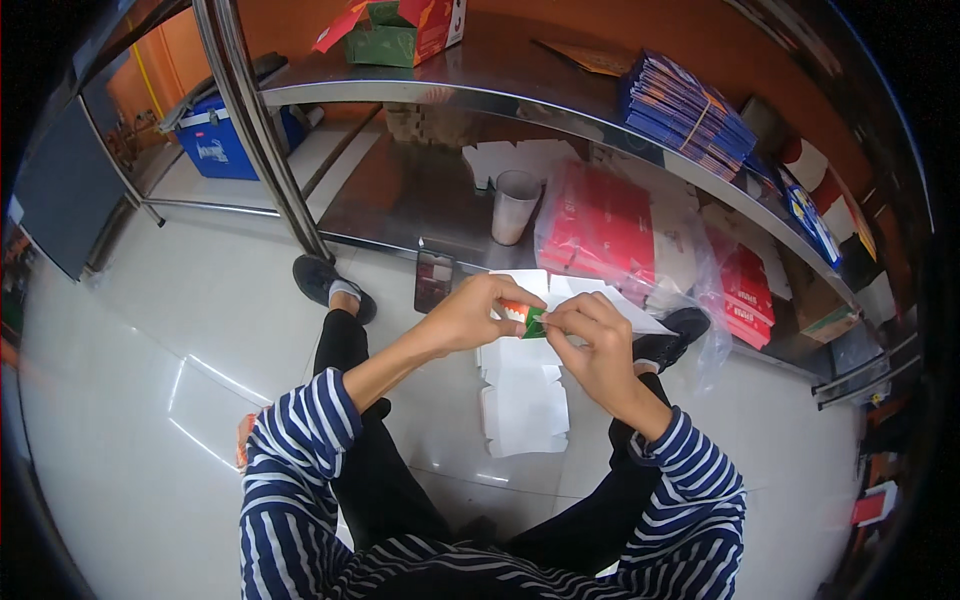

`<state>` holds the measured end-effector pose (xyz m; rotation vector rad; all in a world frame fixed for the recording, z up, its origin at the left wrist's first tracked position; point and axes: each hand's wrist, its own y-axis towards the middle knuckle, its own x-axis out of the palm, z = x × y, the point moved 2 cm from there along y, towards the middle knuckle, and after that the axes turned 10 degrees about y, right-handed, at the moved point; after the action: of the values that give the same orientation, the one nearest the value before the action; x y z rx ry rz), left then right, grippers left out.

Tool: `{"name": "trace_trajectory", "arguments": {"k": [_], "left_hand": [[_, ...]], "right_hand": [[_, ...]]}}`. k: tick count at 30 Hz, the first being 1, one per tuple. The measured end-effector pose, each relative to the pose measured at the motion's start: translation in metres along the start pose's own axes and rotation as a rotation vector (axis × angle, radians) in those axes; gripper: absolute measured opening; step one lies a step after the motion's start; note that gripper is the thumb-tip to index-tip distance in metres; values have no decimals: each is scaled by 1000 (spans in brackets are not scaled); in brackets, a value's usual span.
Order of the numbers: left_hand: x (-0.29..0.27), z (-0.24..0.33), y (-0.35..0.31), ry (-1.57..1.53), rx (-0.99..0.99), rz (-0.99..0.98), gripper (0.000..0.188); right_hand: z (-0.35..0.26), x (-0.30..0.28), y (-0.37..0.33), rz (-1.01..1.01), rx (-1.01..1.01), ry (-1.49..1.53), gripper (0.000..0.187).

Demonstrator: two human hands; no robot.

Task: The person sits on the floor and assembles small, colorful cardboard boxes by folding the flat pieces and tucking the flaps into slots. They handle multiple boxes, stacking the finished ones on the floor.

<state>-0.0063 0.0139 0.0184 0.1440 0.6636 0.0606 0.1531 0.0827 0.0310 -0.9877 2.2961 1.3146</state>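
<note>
In front of my lap, my left hand [476, 314] is closed around a small green and orange-red packet [533, 327], thumb below and fingers above. My right hand [592, 332] pinches at the packet's green end, where a whitish bit shows between thumb and fingertips, too small to name. Beneath both hands lie white flattened card box blanks [525, 405], spread between my feet on the floor. A dark phone [434, 281] leans near my left wrist, against the lower shelf's edge.
A steel rack's lower shelf [375, 205] holds a tall cup [515, 207] and plastic-wrapped red printed stacks [605, 215]. Above, the upper shelf [510, 95] bears an open red and green box [410, 35] and banded blue flat cartons [688, 112]. A blue cooler [225, 140] stands back left.
</note>
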Motion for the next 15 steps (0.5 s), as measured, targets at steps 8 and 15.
{"name": "trace_trajectory", "arguments": {"k": [8, 15], "left_hand": [[-4, -5, 1, -172, 66, -48, 33], [4, -12, 1, -239, 85, -25, 62]], "right_hand": [[0, 2, 4, 43, -82, 6, 11], [0, 1, 6, 25, 107, 104, 10]]}}
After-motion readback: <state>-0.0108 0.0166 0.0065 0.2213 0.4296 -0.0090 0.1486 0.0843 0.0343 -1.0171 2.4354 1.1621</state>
